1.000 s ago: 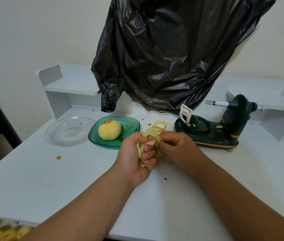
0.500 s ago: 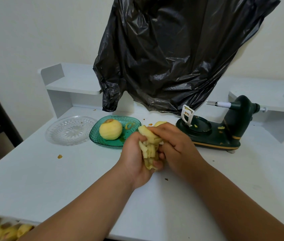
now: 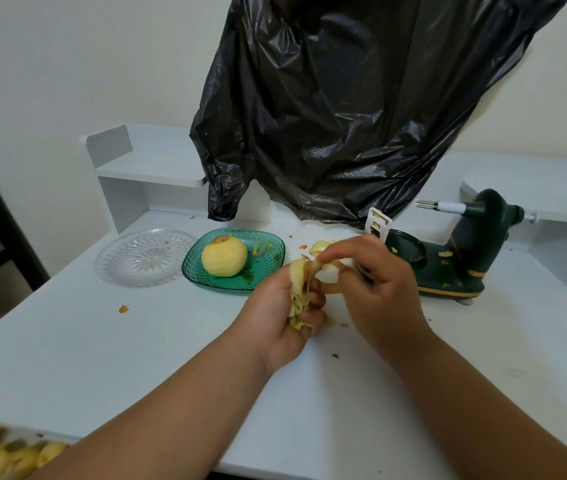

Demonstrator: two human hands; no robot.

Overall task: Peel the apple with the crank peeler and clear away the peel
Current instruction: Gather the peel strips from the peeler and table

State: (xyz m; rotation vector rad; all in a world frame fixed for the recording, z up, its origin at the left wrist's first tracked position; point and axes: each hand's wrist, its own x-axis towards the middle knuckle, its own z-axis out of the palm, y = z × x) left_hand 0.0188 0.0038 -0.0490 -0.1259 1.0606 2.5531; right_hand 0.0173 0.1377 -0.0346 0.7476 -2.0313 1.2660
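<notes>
While your left hand curls around a wad of apple peel just above the middle of the desk, its grip is clamped on that wad. Your right hand is beside it at 3 o'clock, fingertips pinching loose peel ends at the top of the bundle. Judge the peel as light, limp, damp and easily torn, so gather it in a full closed fist rather than by one strand. The peeled apple sits in the green dish at 11 o'clock from your hands, with the crank peeler at 2 o'clock and a black bag hanging at 12 o'clock. Compared with half a second ago, your right hand has opened away from the wad and now picks at its top, and the bundle looks more compressed.
</notes>
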